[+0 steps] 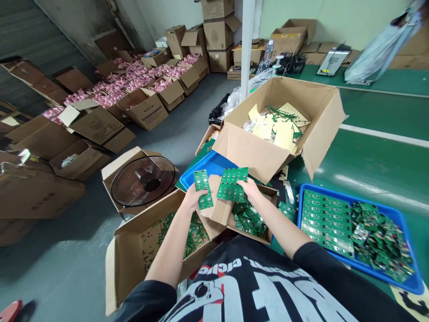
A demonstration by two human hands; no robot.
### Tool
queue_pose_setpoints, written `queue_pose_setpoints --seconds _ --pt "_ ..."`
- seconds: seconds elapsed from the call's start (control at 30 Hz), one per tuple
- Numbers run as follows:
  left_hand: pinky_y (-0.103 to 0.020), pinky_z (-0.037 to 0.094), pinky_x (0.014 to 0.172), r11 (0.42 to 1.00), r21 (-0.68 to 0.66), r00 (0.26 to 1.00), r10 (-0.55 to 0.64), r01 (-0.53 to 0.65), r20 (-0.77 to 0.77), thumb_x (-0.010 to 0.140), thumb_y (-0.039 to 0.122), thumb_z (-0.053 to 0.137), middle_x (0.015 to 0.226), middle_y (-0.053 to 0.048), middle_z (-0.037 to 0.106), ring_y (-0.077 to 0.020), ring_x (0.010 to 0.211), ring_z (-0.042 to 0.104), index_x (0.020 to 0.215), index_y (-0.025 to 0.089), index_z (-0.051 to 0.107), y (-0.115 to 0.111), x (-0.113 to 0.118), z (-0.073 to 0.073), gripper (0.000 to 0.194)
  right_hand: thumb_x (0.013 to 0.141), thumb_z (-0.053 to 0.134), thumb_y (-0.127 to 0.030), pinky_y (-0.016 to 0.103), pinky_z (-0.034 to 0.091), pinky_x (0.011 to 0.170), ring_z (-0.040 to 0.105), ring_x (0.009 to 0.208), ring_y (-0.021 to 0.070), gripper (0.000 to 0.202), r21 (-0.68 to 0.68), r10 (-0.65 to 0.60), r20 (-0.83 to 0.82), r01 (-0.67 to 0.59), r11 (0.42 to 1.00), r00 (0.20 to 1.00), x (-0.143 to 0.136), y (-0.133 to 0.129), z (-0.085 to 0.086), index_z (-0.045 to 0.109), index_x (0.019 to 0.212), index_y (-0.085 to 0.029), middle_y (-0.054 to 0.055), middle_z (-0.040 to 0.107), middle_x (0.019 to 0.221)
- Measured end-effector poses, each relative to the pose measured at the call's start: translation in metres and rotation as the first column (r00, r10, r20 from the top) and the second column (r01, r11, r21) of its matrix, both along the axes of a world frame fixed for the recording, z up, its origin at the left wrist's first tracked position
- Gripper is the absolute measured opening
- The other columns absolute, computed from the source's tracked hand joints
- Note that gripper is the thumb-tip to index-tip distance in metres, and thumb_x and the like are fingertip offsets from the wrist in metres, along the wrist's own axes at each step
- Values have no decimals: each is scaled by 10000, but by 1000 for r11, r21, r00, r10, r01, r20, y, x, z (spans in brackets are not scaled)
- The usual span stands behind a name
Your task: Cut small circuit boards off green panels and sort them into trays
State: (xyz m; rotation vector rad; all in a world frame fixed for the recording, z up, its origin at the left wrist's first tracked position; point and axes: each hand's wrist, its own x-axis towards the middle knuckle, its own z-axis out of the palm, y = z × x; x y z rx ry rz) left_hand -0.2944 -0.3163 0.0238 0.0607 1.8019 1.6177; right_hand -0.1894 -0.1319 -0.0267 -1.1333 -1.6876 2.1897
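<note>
My left hand (193, 197) is closed on a narrow green circuit board panel (203, 188), its thumb across the face. A wider green circuit board panel (231, 184) is gripped at its right edge by my right hand (250, 188). The two panels are held apart, side by side, above a cardboard flap (219, 209). Below my right hand is a small cardboard box of loose circuit boards (250, 218). Under my left forearm, a larger open box (129, 243) contains thin green strips (194, 239) and small dark bits.
A blue tray (360, 269) at the right carries panels and loose boards. Behind my hands lies another blue tray (214, 163). A large carton (321, 120) of paper sheets and green strips stands ahead. A round fan (143, 181) is left; boxes of pink items (130, 85) fill the back.
</note>
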Motion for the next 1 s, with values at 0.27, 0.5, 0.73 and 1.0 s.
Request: queue_pose_setpoints --seconds 0.27,0.5,0.73,1.0 --pt "-383 482 798 972 96 976 -217 213 27 493 189 778 844 -70 696 -225 786 650 913 135 622 2 14 13 452 639 665 -343 323 481 581 609 534 200 234 25 213 172 -220 975 962 -3 2 10 510 551 -192 33 582 469" --pt "-329 486 761 892 61 891 -450 447 50 492 143 780 819 -55 697 -212 788 641 824 137 671 8 21 27 350 647 642 -546 268 472 534 619 620 176 386 293 466 24 -452 843 885 -7 4 56 601 814 -201 19 654 661" --pt "-320 517 623 872 60 850 -487 485 203 613 322 734 793 -108 700 -214 678 668 907 139 627 -2 25 17 362 539 754 -435 268 457 390 584 445 165 393 165 589 -107 -569 805 801 -11 -5 58 579 763 -162 10 639 564" --pt "-292 506 502 916 -9 886 -386 401 258 576 329 757 613 -109 680 -208 527 648 728 113 603 -8 24 4 305 640 661 -462 334 500 552 620 571 219 304 493 521 -40 -437 753 853 -7 -20 48 578 708 -177 52 643 655"
